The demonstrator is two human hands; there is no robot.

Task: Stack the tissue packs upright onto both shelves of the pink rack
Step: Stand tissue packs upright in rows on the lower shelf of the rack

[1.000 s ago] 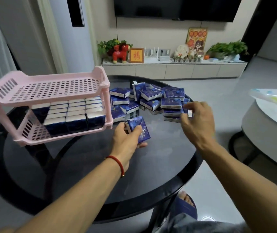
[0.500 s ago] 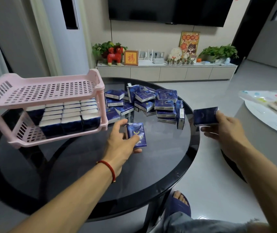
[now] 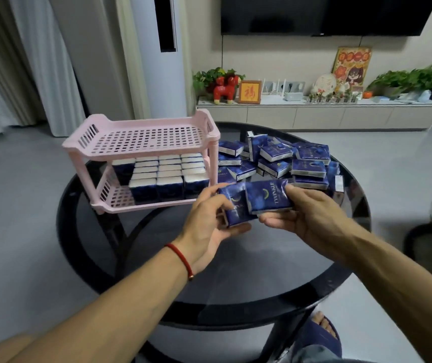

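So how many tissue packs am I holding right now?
2: one pack held in the left hand, and one pack in the right hand, side by side above the table.

you have a round black glass surface point(image 3: 235, 271) in front of you, on a pale grey floor point(image 3: 21, 205). against the far wall stands a long low cabinet point(image 3: 314, 117) with a red toy horse point(image 3: 225, 89), a framed gold character point(image 3: 249, 91), a white router point(image 3: 286, 88), two leafy plants point(image 3: 409, 79) and a cartoon poster point(image 3: 352, 64) on it. a dark television point(image 3: 327, 15) hangs above. to your left stand a tall white air conditioner point(image 3: 157, 56) and curtains point(image 3: 8, 61). a blue slipper point(image 3: 322, 334) shows below the surface's edge.
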